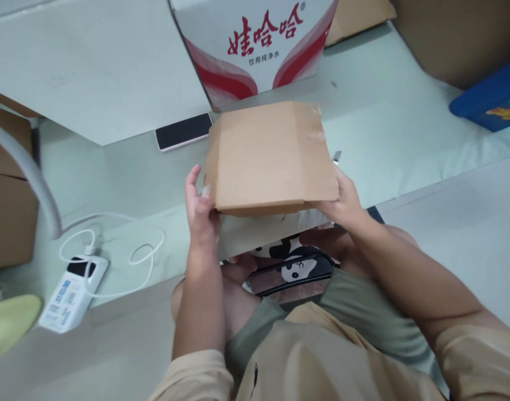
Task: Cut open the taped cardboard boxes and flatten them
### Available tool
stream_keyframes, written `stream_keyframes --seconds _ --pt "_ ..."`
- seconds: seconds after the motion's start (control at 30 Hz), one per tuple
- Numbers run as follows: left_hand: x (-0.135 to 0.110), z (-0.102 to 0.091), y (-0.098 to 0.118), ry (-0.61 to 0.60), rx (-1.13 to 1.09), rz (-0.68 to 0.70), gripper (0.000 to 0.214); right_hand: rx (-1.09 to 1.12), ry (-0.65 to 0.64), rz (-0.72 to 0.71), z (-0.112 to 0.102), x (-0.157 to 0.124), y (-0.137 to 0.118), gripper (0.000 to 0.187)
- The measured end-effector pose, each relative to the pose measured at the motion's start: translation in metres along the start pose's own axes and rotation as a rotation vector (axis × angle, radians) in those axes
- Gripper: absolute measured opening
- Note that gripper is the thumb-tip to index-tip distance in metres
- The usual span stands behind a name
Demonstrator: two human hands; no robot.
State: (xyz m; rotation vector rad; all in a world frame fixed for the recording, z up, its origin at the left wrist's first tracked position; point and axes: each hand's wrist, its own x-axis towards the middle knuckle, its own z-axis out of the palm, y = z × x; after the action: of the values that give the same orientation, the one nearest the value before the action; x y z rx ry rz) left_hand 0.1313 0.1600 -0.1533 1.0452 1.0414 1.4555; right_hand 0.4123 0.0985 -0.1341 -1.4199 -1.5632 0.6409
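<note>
I hold a small brown cardboard box (271, 156) in front of me, above my lap, with its flat closed side up. My left hand (200, 207) grips its left near corner, thumb on the side and fingers curled under. My right hand (344, 199) grips the right near edge, fingers mostly hidden beneath the box. A strip of clear tape shows on the box's far right top. A small metal tip (337, 157) pokes out beside the right edge; I cannot tell what it is.
A white and red printed carton (255, 50) stands just beyond the box. A phone (183, 131) lies face up to its left. A white power bank (73, 292) with looped cable lies at left. Brown cartons stand at far left and top right; a blue item (491, 97) at right.
</note>
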Motion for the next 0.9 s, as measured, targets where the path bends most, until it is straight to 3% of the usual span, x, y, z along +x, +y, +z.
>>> stream_keyframes --seconds 0.1,0.2,0.37,0.5,0.57,0.7,0.8,0.9 --pt "0.002 -0.006 -0.005 -0.091 0.074 0.074 0.099 0.001 0.101 0.022 0.001 0.003 -0.003 0.059" --pt "0.004 -0.009 -0.007 -0.102 0.162 0.128 0.103 0.058 0.196 0.025 0.002 0.004 0.001 0.049" --pt "0.002 -0.003 -0.002 0.032 0.262 0.149 0.095 0.268 0.176 0.044 0.004 0.006 0.006 0.053" --pt "0.0 0.001 0.003 0.088 0.215 0.079 0.098 0.399 0.199 0.138 0.008 0.008 0.008 0.057" --pt "0.0 0.0 0.002 0.092 0.157 -0.003 0.09 0.403 0.214 0.199 0.011 0.009 0.008 0.055" --pt "0.005 -0.008 0.0 0.104 0.123 -0.118 0.045 0.418 0.268 0.313 0.012 0.01 0.004 0.051" --pt "0.009 -0.016 -0.002 0.099 0.325 0.018 0.042 0.429 0.374 0.294 0.006 0.01 -0.002 0.05" --pt "0.013 -0.025 -0.005 -0.027 0.574 0.092 0.055 0.454 0.367 0.263 -0.005 0.008 -0.009 0.049"
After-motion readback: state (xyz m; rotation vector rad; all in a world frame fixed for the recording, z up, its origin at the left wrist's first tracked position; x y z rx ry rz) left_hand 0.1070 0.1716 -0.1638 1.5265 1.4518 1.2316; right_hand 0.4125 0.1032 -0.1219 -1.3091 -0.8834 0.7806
